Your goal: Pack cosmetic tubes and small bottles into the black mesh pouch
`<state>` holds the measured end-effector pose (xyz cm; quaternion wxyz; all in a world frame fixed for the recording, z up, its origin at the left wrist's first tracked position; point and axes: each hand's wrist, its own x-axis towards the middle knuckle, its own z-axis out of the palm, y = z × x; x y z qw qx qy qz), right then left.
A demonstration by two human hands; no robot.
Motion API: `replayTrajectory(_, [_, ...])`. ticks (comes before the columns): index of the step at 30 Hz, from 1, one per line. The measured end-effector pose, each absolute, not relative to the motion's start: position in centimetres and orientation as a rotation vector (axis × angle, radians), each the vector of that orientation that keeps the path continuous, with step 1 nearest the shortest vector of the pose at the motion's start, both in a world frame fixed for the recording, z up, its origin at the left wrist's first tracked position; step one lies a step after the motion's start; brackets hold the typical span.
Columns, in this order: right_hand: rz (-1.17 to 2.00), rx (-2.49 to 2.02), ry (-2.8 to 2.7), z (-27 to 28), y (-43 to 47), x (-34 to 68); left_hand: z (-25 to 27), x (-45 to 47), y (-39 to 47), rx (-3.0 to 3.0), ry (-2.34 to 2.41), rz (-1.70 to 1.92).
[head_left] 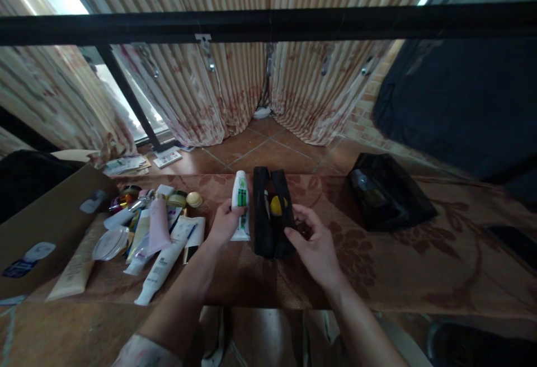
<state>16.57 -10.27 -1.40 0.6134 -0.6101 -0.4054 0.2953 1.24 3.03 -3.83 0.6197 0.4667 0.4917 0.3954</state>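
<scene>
Though open, black pouch (pixel 263 222) murky inside.

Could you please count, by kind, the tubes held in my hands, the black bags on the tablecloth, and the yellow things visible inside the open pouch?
Held tubes: 1 (white-and-green tube, in your left hand)
Black bags: 2 (open pouch, bag on the right)
Yellow things: 1 (yellow item inside the pouch)
Total: 4

I see a white-and-green tube (pixel 240 187) in the left hand (pixel 224 223), and a black pouch (pixel 262 227) with a yellow thing (pixel 276 205) inside by the right hand (pixel 314 246). Beneath both hands, I get a brown tabletop (pixel 377 269) with darker florals.
</scene>
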Motion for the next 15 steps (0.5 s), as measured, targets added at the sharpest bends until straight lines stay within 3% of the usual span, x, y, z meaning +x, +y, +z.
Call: replayTrajectory(15, [0.724,-1.372,-0.908,-1.4,-10.1,16.1,0.2,0.1,3.2,0.807,0.612,0.973])
